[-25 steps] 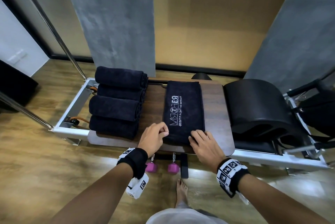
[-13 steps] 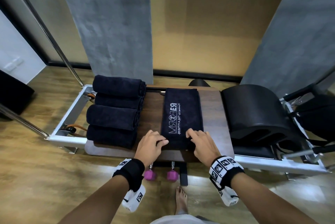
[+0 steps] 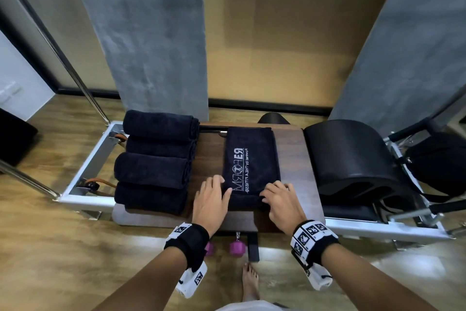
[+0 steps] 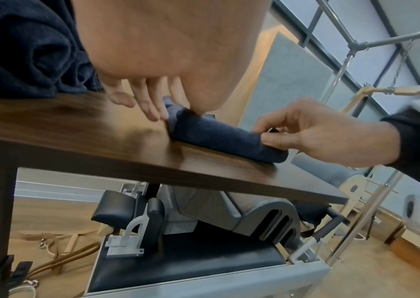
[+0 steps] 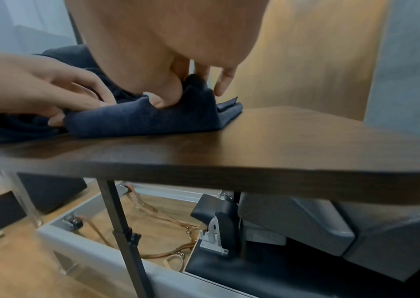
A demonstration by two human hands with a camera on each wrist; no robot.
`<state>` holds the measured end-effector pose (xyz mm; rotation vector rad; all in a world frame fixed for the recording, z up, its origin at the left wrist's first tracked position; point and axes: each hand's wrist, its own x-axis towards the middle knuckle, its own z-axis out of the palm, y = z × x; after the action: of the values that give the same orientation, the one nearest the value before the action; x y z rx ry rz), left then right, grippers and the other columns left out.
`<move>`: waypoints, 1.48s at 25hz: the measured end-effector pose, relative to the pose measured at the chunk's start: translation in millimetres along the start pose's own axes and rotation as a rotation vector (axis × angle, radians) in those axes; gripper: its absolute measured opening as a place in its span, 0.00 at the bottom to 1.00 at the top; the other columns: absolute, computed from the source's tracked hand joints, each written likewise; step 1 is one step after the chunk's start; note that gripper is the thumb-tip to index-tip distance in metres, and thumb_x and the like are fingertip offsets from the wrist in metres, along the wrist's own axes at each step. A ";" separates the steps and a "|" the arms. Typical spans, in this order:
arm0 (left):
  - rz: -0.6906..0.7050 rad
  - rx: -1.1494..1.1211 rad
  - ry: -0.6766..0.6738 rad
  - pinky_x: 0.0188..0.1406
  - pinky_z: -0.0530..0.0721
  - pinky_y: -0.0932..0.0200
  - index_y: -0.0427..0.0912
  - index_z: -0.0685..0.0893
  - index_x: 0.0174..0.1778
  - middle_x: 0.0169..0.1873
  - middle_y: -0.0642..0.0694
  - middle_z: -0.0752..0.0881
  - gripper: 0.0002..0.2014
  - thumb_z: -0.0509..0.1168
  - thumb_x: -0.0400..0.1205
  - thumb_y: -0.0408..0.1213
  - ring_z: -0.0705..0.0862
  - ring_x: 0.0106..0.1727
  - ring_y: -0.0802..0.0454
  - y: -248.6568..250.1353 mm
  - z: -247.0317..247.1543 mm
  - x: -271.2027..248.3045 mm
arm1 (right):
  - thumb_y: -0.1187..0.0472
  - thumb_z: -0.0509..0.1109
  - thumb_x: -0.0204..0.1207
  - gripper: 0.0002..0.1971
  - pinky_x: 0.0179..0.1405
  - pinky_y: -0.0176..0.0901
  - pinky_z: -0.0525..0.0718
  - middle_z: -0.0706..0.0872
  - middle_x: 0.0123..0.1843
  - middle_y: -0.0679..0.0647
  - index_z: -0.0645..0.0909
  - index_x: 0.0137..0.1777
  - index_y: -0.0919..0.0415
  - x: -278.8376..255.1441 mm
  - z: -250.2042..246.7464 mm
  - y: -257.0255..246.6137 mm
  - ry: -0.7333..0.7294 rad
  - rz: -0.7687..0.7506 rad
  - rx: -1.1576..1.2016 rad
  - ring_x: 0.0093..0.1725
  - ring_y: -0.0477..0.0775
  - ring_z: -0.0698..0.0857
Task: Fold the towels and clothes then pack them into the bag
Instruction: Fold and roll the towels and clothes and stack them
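A dark navy towel [image 3: 252, 159] with white lettering lies folded lengthwise on the brown wooden board [image 3: 300, 159]. Its near end is turned up into a low roll [image 4: 216, 135]. My left hand [image 3: 216, 194] grips the roll's left end, fingers down its side [image 4: 153, 106]. My right hand [image 3: 274, 194] pinches the right end between thumb and fingers [image 5: 176, 94]. To the left, several rolled navy towels [image 3: 156, 159] are stacked. A black bag [image 3: 438, 159] sits at the far right, behind the frame.
A black curved barrel pad [image 3: 348, 159] stands just right of the board on the metal-framed machine [image 3: 83, 167]. Slanted steel poles [image 3: 63, 48] rise at the left. Pink dumbbells [image 3: 237, 247] and my bare foot [image 3: 249, 283] are on the wooden floor below the board's near edge.
Both hands have moved away from me along the towel, turning its near end over into a roll. The rolled stack has not moved.
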<state>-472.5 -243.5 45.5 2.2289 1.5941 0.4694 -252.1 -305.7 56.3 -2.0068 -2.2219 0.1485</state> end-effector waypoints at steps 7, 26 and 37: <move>0.339 0.072 -0.137 0.58 0.74 0.53 0.55 0.82 0.66 0.60 0.62 0.81 0.16 0.64 0.89 0.59 0.77 0.63 0.55 -3.0 4.3 -3.5 | 0.74 0.69 0.74 0.19 0.46 0.48 0.77 0.88 0.47 0.49 0.82 0.59 0.53 16.5 1.4 4.8 -0.040 0.105 0.140 0.50 0.58 0.84; 0.208 0.084 -0.122 0.59 0.73 0.49 0.54 0.77 0.70 0.68 0.56 0.75 0.13 0.55 0.93 0.51 0.75 0.69 0.53 9.4 3.7 29.8 | 0.65 0.69 0.82 0.17 0.61 0.48 0.78 0.84 0.59 0.47 0.80 0.69 0.52 25.2 -3.5 6.3 -0.053 -0.079 0.101 0.59 0.54 0.82; 0.168 0.112 -0.172 0.58 0.68 0.48 0.55 0.82 0.57 0.54 0.60 0.78 0.09 0.55 0.94 0.45 0.75 0.60 0.53 13.6 14.6 55.1 | 0.52 0.70 0.86 0.12 0.48 0.39 0.80 0.74 0.64 0.45 0.76 0.64 0.53 36.8 -7.1 19.2 0.062 -0.029 0.289 0.56 0.48 0.81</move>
<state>-437.5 -196.6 42.3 2.4262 1.3850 0.2295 -235.7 -267.3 61.6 -1.8001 -2.0546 0.3754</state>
